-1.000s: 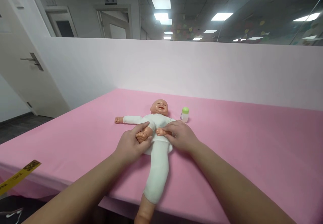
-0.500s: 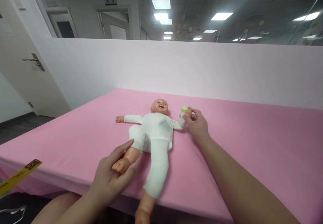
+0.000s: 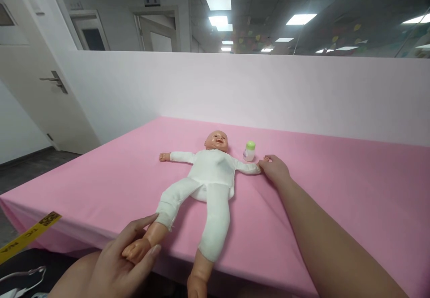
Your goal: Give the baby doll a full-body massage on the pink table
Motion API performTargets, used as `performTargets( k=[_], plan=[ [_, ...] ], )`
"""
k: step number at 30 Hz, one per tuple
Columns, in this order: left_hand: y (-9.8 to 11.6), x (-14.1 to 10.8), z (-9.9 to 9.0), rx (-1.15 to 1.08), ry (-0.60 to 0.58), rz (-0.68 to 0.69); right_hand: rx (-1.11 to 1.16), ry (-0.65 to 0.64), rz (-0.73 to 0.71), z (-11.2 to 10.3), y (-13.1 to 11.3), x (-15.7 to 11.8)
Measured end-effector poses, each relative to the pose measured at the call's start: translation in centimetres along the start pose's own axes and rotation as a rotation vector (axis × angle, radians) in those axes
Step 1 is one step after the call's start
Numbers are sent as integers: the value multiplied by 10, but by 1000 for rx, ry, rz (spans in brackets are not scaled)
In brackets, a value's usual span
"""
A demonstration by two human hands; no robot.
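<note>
A baby doll with a white cloth body lies on its back on the pink-covered table, head away from me, arms spread. Cupped round its foot on the left side of the view is my left hand, thumb and fingers on either side. My right hand grips the doll's hand on the right side, which is mostly hidden by my fingers. Just behind that arm stands a small baby bottle with a green cap, apart from my hand. The doll's other leg reaches over the table's front edge.
The pink cloth covers the table up to a white wall with a window or mirror above. A yellow strip hangs at the front left. A door stands to the left.
My left hand has drawn the doll's bent leg down towards me, so it is straighter. My right hand has lowered the doll's arm outward, and the bottle is now uncovered.
</note>
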State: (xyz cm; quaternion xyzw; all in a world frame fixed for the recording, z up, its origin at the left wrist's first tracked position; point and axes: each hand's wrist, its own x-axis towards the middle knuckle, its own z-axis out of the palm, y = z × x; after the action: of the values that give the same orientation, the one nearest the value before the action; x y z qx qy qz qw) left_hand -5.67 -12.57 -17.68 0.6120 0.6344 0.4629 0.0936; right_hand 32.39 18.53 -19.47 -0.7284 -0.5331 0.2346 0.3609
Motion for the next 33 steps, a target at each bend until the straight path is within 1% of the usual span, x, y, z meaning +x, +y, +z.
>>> performTargets(
  k=[3, 5, 7, 9, 12, 14, 17, 19, 22, 26, 30, 33],
  plan=[
    [-2, 2, 0, -3, 4, -10, -4, 8, -11, 0, -2, -4],
    [-6, 4, 1, -25, -6, -20, 14, 49, -69, 1, -6, -10],
    [-11, 10, 3, -59, -24, -16, 44, 99, -191, 6, -16, -22],
    [-15, 18, 7, -89, -47, 14, 91, 117, -354, 11, -28, -38],
    [-13, 34, 14, -89, -89, 42, 130, 54, -622, 19, -49, -67],
    [-6, 47, 20, -76, -106, 21, 69, 24, -780, 22, -59, -84],
    [6, 68, 29, -67, -99, -6, -46, -39, -928, 25, -69, -100],
    [11, 83, 36, -88, -102, -17, -97, -118, -995, 28, -72, -104],
    [12, 107, 50, -150, -131, -19, -132, -201, -1084, 33, -73, -104],
    [14, 131, 71, -178, -159, -2, -137, -223, -1125, 36, -74, -102],
    [18, 140, 86, -146, -182, -8, -157, -235, -1123, 36, -75, -104],
    [18, 140, 90, -134, -185, 0, -153, -242, -1104, 35, -75, -104]
  ],
)
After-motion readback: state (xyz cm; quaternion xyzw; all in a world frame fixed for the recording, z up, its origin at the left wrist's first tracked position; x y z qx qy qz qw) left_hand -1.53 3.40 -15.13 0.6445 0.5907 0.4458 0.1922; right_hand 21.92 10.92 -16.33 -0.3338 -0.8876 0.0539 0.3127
